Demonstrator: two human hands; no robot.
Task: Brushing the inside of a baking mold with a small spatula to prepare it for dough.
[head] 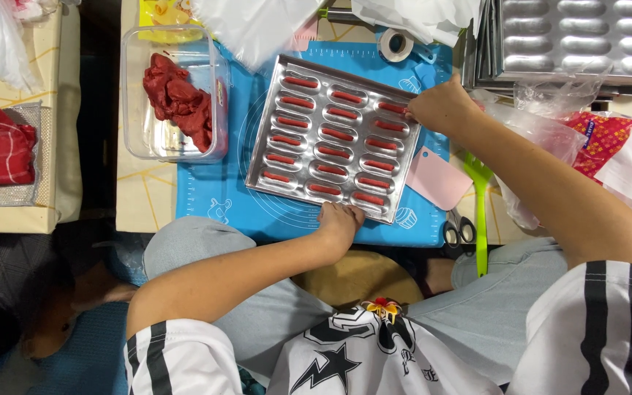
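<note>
Both hands rest on a metal mould tray [334, 137] that lies tilted on a blue silicone mat [213, 197]. The left hand [339, 222] sits at the tray's near edge, fingers curled down onto the rim; whether it pinches the rim or only presses on it cannot be told. The right hand [440, 108] is at the tray's far right corner, fingers bent against the edge, its grip likewise hidden. Each oblong hollow of the tray holds a strip of red dough [338, 134]. Just right of the tray lie a pink scraper [440, 179], a green spatula [480, 212] and a pair of scissors [459, 230]. Left of the tray, partly on the mat, stands a clear plastic box [173, 95] with a lump of the same red dough inside. A roll of tape [395, 44] lies beyond the tray, and a stack of empty mould trays [579, 40] stands at the far right of the surface [140, 197].
</note>
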